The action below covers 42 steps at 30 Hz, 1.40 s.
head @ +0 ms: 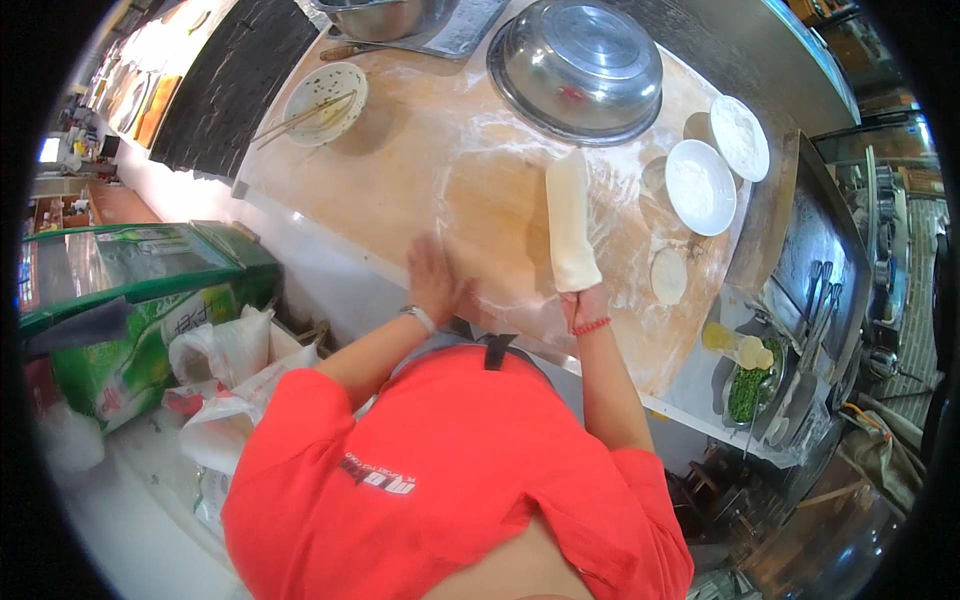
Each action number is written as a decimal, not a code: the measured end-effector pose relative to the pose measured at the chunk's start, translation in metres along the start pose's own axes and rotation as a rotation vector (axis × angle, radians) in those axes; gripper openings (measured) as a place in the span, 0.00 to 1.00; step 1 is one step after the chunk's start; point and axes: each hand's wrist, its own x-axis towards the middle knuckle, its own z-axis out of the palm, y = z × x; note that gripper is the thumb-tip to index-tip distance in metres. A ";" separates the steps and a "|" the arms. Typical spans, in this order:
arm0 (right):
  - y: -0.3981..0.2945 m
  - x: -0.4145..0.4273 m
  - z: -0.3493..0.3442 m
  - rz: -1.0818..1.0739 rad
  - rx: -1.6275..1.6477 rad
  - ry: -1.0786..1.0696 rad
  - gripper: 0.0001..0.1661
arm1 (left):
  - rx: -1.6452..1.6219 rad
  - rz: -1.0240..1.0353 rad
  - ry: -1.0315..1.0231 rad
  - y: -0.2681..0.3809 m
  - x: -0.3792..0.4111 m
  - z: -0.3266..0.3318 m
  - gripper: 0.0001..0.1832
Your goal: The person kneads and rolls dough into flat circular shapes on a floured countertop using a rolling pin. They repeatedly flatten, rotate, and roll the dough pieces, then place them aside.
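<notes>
A long, thick strip of pale dough (571, 217) lies on the floured wooden board (390, 165), running away from the near edge. My right hand (586, 306), with a red beaded bracelet at the wrist, is at the dough's near end and appears closed on it; the fingers are partly hidden. My left hand (436, 281) is blurred over the board's near edge, fingers apart, holding nothing. A small flat dough round (668, 276) lies right of the strip. Beyond the strip sits an upturned steel bowl (589, 67).
White bowls of flour (700, 187) stand on the right. A speckled bowl (325, 105) with chopsticks is at the upper left, near a wooden handle (349, 52). Chopped greens (747, 394) and a small bottle (724, 339) are at the lower right. Plastic bags (232, 360) lie on the left.
</notes>
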 end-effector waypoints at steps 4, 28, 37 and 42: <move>-0.025 -0.052 -0.028 -0.121 0.075 0.020 0.17 | 0.185 -0.107 0.017 -0.023 0.034 0.002 0.48; -0.075 -0.136 -0.098 -0.412 0.167 0.093 0.20 | -0.364 0.301 -0.388 0.154 0.169 0.078 0.33; -0.080 -0.134 -0.067 -0.406 0.152 -0.022 0.18 | -0.044 -0.024 0.038 0.015 0.047 0.031 0.43; -0.072 -0.116 -0.048 -0.334 0.127 -0.139 0.17 | 0.006 0.046 -0.259 0.078 0.031 0.034 0.46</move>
